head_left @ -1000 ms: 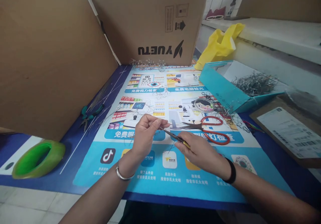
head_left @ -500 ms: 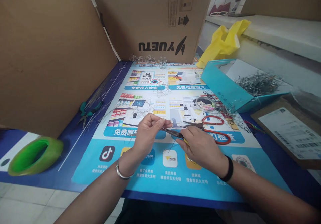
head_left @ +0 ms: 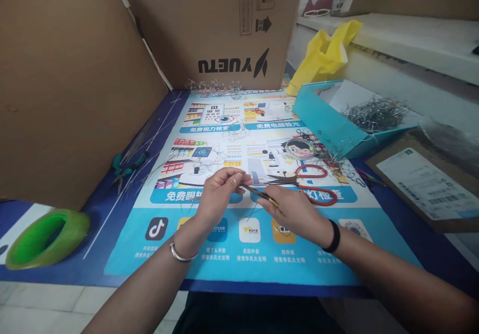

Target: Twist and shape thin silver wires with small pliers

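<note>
My left hand (head_left: 219,194) is closed in a pinch, apparently on a thin wire (head_left: 253,212) whose end hangs below the fingertips. My right hand (head_left: 295,209) grips yellow-handled pliers (head_left: 258,192), their dark jaws pointing left and meeting the wire close to my left fingers. Just beyond the right hand lie scissors (head_left: 318,200) with red handles and open blades. A round clear container (head_left: 300,148) and loose bits of wire are farther back on the printed poster (head_left: 262,269). What the jaws clasp is too small to make out.
Tall cardboard panels (head_left: 75,74) wall off the left and back. At right stand a turquoise box (head_left: 333,124) of tangled wire (head_left: 376,113), a yellow bag (head_left: 322,54) and a labelled parcel (head_left: 422,184). Teal-handled pliers (head_left: 129,164) and a tape roll (head_left: 47,236) lie left.
The camera view has shifted slightly, moving the scene left. The pliers in my right hand have turned a little, and the right fingers look more spread along their handles. Both hands stay close together.
</note>
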Available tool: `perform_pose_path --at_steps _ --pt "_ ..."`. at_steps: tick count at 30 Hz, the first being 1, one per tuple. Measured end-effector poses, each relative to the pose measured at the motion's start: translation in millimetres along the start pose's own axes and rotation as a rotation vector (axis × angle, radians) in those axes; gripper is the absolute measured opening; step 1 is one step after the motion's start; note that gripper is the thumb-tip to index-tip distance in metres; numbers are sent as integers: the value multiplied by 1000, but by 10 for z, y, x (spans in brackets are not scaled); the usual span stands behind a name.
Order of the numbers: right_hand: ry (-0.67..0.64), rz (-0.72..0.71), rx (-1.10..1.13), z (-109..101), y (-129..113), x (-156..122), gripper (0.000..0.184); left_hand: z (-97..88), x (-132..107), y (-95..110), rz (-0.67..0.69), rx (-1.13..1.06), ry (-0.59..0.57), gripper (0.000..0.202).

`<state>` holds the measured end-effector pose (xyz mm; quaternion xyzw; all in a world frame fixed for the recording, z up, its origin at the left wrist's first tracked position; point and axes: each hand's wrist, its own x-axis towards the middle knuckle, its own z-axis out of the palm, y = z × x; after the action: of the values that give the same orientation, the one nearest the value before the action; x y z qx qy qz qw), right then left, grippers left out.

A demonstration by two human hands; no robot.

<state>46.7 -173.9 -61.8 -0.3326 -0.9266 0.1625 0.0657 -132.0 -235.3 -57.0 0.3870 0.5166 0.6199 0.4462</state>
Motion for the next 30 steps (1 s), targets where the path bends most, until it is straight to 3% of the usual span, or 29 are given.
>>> perform_pose_path --at_steps 8,12,15,22,26,30 --pt "-32 48 184 -66 12 30 30 -66 54 21 54 208 97 21" --pt "-17 18 272 -39 37 22 31 -83 60 6 95 291 72 19" --pt "-3 32 374 -44 40 15 32 -86 56 -9 231 464 82 15" --pt "81 70 749 -84 -30 1 28 -60 17 -100 705 987 100 18" --pt "93 84 818 -55 -79 23 22 27 -21 -168 746 1118 24 18" --pt "83 116 855 -2 -86 42 18 107 -45 -166 729 1069 -20 15"
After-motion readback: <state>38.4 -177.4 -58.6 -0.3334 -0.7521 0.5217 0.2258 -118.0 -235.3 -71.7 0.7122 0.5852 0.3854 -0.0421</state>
